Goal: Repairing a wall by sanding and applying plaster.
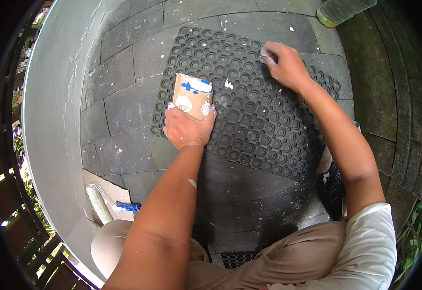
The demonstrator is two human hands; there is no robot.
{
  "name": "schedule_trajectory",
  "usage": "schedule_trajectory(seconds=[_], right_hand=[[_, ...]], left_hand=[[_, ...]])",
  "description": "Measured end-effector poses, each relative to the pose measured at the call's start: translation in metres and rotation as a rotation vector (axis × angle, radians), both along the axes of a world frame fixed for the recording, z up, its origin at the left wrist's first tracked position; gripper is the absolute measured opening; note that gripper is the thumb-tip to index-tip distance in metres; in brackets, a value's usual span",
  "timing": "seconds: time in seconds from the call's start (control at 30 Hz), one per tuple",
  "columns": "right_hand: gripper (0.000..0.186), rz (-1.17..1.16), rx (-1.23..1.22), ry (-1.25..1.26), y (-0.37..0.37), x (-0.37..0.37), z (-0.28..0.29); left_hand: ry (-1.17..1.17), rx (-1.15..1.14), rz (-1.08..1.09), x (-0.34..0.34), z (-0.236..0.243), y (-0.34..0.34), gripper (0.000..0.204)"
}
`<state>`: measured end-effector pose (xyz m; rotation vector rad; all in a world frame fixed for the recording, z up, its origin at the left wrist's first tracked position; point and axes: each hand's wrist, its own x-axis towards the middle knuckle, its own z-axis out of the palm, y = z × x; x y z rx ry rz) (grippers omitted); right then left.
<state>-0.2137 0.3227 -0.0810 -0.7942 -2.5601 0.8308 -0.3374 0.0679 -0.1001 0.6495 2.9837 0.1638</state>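
A brown cardboard piece with blue and white markings (193, 89) is in my left hand (187, 126), thumb and fingers gripping its near end, over a black rubber mat (249, 121) with rings. My right hand (284, 66) is at the mat's far right edge with fingers curled together; what sits at the white-smeared fingertips is too small to make out. A small pale scrap (228, 84) lies on the mat to the right of the cardboard.
Grey paving (119, 106) is speckled white. A pale cracked wall (51, 121) curves along the left. A paint roller (98, 203) with blue handle lies on a board at lower left. A plastic jug (346, 10) stands at upper right; plants (416, 232) are at lower right.
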Motion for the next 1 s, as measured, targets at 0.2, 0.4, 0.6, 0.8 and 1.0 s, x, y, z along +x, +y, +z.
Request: schedule_trajectory(seconds=[0.2,0.4,0.6,0.8,1.0], right_hand=[[0.027,0.248,-0.179,-0.069,-0.049,-0.032,-0.014],[0.026,0.368,0.141,-0.123,-0.065,-0.036,-0.030],[0.011,0.409,0.232,-0.013,-0.069,-0.035,-0.035],[0.017,0.406,0.029,-0.095,-0.056,-0.035,-0.022],[0.021,0.520,0.071,-0.170,-0.061,-0.031,-0.018]], left_hand=[[0.042,0.037,-0.009,0.001,-0.001,-0.001,0.092],[-0.011,0.019,0.011,0.001,0.002,0.000,0.092],[0.000,0.032,0.002,0.001,0.001,-0.001,0.091],[0.018,0.043,0.006,0.001,-0.001,-0.003,0.089],[0.007,0.057,0.007,0.002,0.003,-0.002,0.085]])
